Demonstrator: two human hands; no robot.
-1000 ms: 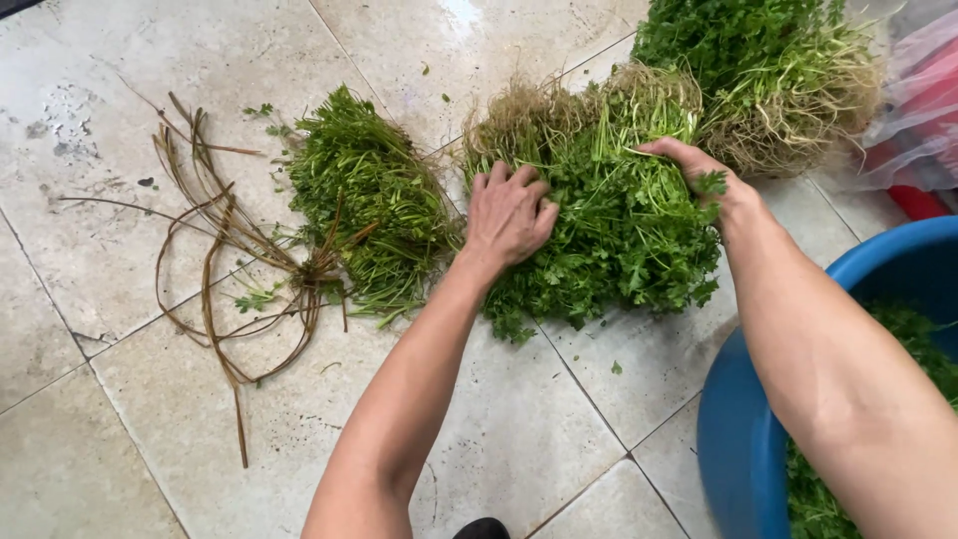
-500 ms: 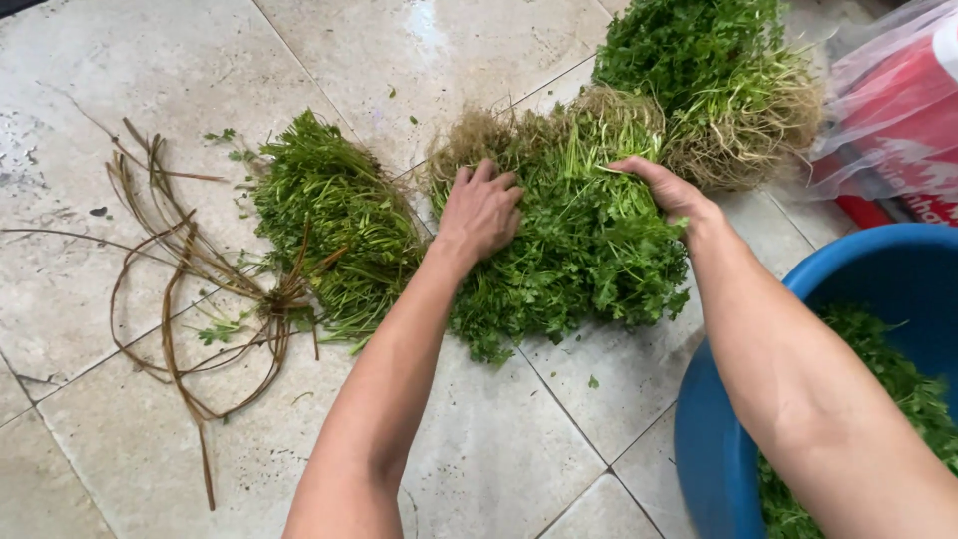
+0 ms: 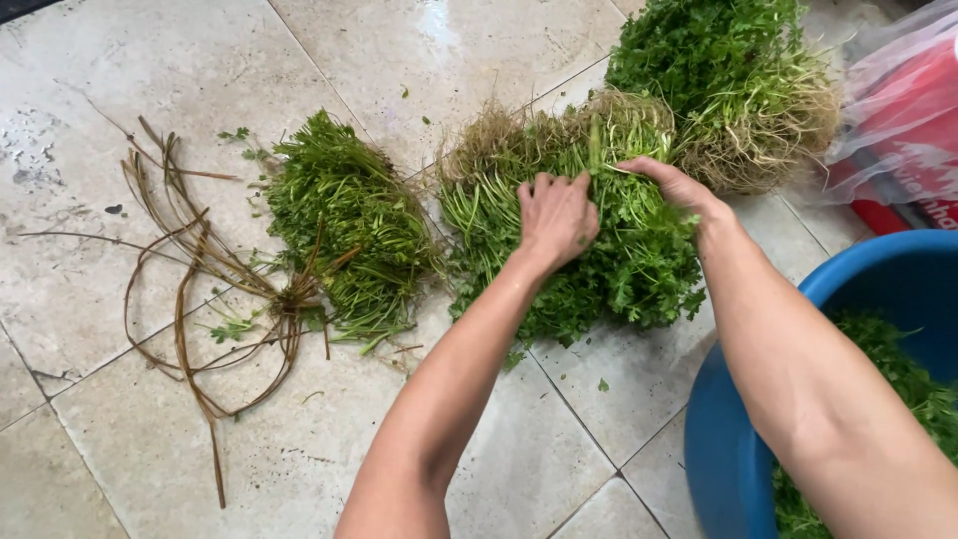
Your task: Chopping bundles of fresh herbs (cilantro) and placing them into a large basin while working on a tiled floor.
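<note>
While both hands press into it, the middle herb bunch lies flat on the tiled floor, pale root ends pointing away from the person and leafy tops toward them. The left hand rests on the stems with its grip curled down into them; the right hand reaches in from the side, its grip closed around stems near the root end. By appearance the bunch is light, soft and loose: the stalks bend easily, and the leaves would likely bruise. The firmer stem section near the roots looks the better place to take hold. A second bunch lies to the left, beside loose dry ties. A third bunch lies farther off, and a blue basin holding greens stands at right.
</note>
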